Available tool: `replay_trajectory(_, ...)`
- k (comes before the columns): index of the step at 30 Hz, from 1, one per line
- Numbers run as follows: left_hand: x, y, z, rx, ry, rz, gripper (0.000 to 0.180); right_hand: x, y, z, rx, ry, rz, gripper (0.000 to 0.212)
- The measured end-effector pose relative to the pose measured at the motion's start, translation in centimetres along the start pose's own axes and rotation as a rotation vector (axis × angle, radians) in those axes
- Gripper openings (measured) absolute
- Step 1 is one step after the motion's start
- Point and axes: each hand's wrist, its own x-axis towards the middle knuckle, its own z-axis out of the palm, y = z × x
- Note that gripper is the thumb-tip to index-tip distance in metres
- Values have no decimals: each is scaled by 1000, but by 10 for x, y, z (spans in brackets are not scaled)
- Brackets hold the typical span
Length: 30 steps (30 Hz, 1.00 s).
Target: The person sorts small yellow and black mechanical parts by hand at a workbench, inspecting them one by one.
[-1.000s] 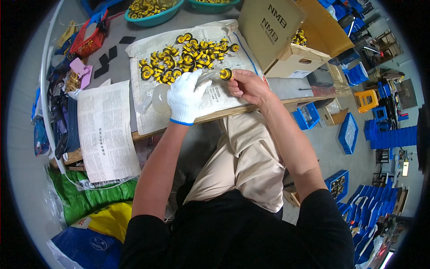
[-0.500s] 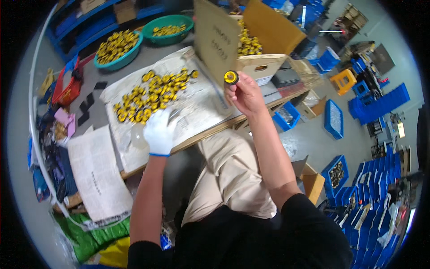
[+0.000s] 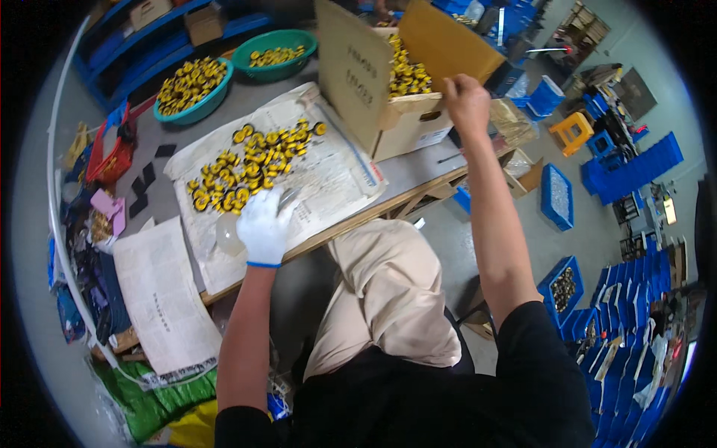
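Note:
My left hand (image 3: 263,228), in a white glove with a blue cuff, is closed low over the near edge of a paper-covered board. A shiny metal piece (image 3: 287,197) shows by its fingers, its kind unclear. Beside the glove is a translucent round object (image 3: 229,234). Just beyond lie many round yellow-and-black parts (image 3: 258,160). My bare right hand (image 3: 467,108) is at the right rim of an open cardboard box (image 3: 411,125), its fingers curled; whatever they hold is hidden. More such parts (image 3: 408,71) fill the box.
Two green basins (image 3: 196,112) with the same parts stand at the back of the table. A red basket (image 3: 112,160) is at the left. Blue bins (image 3: 558,198) and an orange stool (image 3: 573,134) are on the floor to the right.
My right hand has moved up and right, from in front of the box to its right rim. The yellow-and-black part it held no longer shows. My left hand has barely moved.

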Motion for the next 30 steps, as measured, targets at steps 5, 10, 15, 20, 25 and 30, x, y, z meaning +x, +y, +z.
replay_trajectory(5,0,-3,7,31,68,43,32,-63,-74,-5,347,-58,72,14)
replay_trajectory(10,-1,-5,5,30,67,50,31,-123,-144,69,526,-517,-98,14)
replay_trajectory(15,2,-1,5,16,68,49,33,-112,-150,136,444,-628,-104,24)
replay_trajectory(20,-2,-4,8,26,75,43,35,-109,-168,144,450,-846,-271,44)
replay_trajectory(25,0,-1,2,23,29,15,35,-133,-161,116,480,-739,-325,37)
replay_trajectory(30,0,-5,7,24,113,73,31,-145,-147,95,453,-718,-360,40)
